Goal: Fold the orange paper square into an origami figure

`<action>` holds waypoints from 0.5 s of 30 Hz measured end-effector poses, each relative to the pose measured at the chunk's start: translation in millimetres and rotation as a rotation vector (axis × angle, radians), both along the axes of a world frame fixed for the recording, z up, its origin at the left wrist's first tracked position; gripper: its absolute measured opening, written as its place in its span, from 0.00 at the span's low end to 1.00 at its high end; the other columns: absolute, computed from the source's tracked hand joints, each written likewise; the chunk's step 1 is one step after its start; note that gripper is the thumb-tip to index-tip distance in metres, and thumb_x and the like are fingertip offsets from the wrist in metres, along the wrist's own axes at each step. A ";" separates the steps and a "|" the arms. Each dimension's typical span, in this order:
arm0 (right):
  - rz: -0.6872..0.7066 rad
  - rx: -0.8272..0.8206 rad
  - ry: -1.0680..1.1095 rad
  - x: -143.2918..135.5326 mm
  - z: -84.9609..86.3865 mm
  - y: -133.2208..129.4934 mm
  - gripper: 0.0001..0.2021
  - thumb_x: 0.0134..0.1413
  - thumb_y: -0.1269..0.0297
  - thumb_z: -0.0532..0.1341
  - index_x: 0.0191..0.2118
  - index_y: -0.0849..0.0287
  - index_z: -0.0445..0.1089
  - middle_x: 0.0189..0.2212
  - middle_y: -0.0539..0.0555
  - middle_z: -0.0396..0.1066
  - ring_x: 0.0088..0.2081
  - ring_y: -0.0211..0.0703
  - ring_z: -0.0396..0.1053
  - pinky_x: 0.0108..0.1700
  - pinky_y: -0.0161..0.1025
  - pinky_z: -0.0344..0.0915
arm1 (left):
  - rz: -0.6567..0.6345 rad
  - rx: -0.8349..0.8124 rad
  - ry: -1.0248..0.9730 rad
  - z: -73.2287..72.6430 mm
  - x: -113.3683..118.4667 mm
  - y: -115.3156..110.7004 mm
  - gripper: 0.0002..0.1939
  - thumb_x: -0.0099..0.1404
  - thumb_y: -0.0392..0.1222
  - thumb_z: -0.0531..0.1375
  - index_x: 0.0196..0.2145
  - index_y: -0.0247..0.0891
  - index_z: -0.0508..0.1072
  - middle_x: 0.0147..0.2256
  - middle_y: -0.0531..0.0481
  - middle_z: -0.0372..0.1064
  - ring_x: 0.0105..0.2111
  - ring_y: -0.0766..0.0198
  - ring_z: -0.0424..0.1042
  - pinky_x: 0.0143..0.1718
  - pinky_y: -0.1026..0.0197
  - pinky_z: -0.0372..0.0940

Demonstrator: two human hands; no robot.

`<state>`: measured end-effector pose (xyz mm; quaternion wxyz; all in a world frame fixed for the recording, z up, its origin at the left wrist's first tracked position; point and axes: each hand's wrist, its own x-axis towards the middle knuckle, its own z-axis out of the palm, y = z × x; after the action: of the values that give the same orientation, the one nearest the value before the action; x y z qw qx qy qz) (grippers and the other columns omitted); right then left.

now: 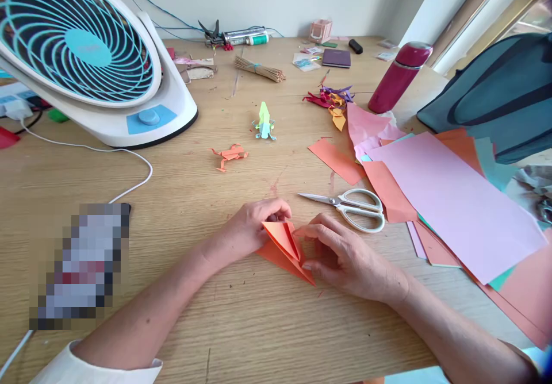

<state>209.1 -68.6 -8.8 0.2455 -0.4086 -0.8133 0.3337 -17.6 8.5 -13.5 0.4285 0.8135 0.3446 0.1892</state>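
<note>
A folded orange paper (282,249) with pointed, raised flaps is between my two hands, just above the wooden table (241,326). My left hand (254,223) grips its upper left part, its fingers curled behind the paper and partly hidden. On the other side, my right hand (340,254) pinches the paper's right edge between thumb and fingers. White-handled scissors (362,208) lie just beyond my right hand, blades pointing left. Farther back are an orange paper figure (230,154) and a yellow-green and blue paper figure (264,122).
At the left are a fan (172,108) and a blurred phone-like device (81,263) with a white cable. Coloured sheets (457,200) are piled at the right, near a red bottle (399,79) and a blue-grey bag (487,96). A stick bundle (259,69) lies farther back.
</note>
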 end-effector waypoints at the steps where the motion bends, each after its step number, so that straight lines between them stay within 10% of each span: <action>1: 0.000 -0.002 -0.005 0.0 -0.4 0.2 0.22 0.59 0.69 0.64 0.57 0.53 0.62 0.43 0.53 0.63 0.37 0.40 0.64 0.40 0.38 0.65 | 0.019 -0.098 -0.015 4.0 -2.8 3.0 0.03 0.67 0.36 0.58 0.39 0.39 0.70 0.35 0.53 0.72 0.34 0.66 0.71 0.36 0.65 0.64; 8: 0.001 0.006 -0.028 -2.5 -4.5 0.9 0.18 0.58 0.71 0.64 0.53 0.56 0.65 0.43 0.54 0.63 0.37 0.40 0.65 0.40 0.39 0.66 | 0.073 -0.440 -0.063 26.8 -15.2 16.2 0.24 0.73 0.59 0.46 0.42 0.37 0.71 0.35 0.46 0.74 0.32 0.63 0.72 0.32 0.63 0.65; 15: -0.031 0.014 0.000 -3.5 -5.9 2.1 0.14 0.60 0.74 0.61 0.50 0.57 0.67 0.42 0.54 0.63 0.33 0.37 0.63 0.36 0.37 0.65 | -0.115 -0.383 0.241 37.6 -16.2 13.8 0.15 0.64 0.40 0.59 0.49 0.42 0.70 0.39 0.51 0.73 0.37 0.63 0.72 0.37 0.63 0.64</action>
<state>205.6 -66.6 -14.6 0.2535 -0.4196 -0.8091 0.3242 -33.7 22.3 24.1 0.5411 0.7523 0.3758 -0.0028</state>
